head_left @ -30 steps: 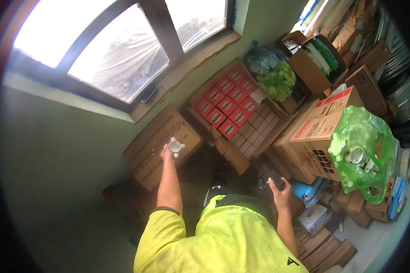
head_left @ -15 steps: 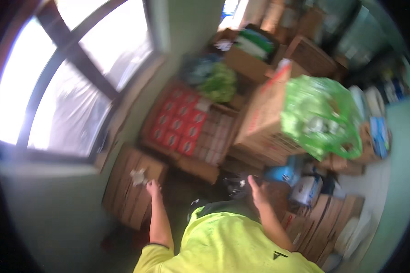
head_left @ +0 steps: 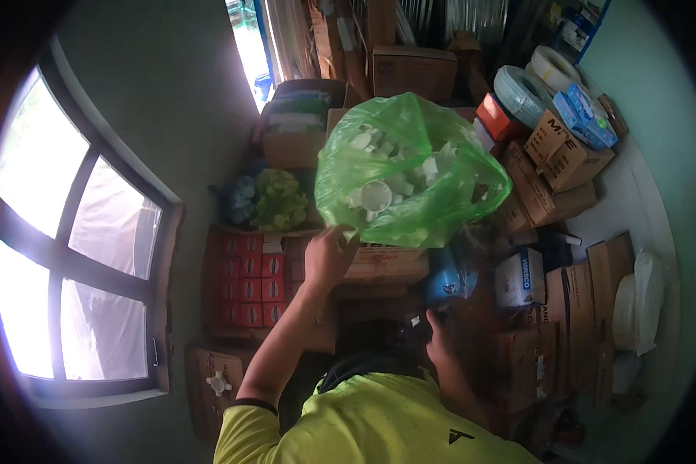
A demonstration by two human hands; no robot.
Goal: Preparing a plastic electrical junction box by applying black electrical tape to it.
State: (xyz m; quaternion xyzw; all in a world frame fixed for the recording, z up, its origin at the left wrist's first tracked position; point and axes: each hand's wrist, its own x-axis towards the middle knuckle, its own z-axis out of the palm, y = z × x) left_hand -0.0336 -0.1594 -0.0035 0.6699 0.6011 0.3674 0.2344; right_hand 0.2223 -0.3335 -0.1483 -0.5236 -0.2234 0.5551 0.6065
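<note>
A translucent green plastic bag (head_left: 460,205) holds several white plastic pipe fittings (head_left: 375,196), one with a round open mouth facing up. It rests on top of a carton (head_left: 387,265). My left hand (head_left: 331,255) reaches up to the bag's near left edge, its fingers curled and closed on the plastic. Low in front of my body, my right hand (head_left: 439,340) hangs in shadow, thumb pointing up; its other fingers are hard to make out. On a carton at the lower left lies a single white fitting (head_left: 219,383).
Small red boxes (head_left: 251,278) fill an open carton left of my forearm. A blue package (head_left: 450,280) and a white-and-blue box (head_left: 520,278) stand to the right, near stacked cartons (head_left: 576,325). Coiled hose (head_left: 520,93) lies at the back right. A window (head_left: 85,255) is on the left.
My left hand has moved from beside the lone fitting on the lower-left carton up to the green bag's edge. The view has turned to the right; my right hand stays low.
</note>
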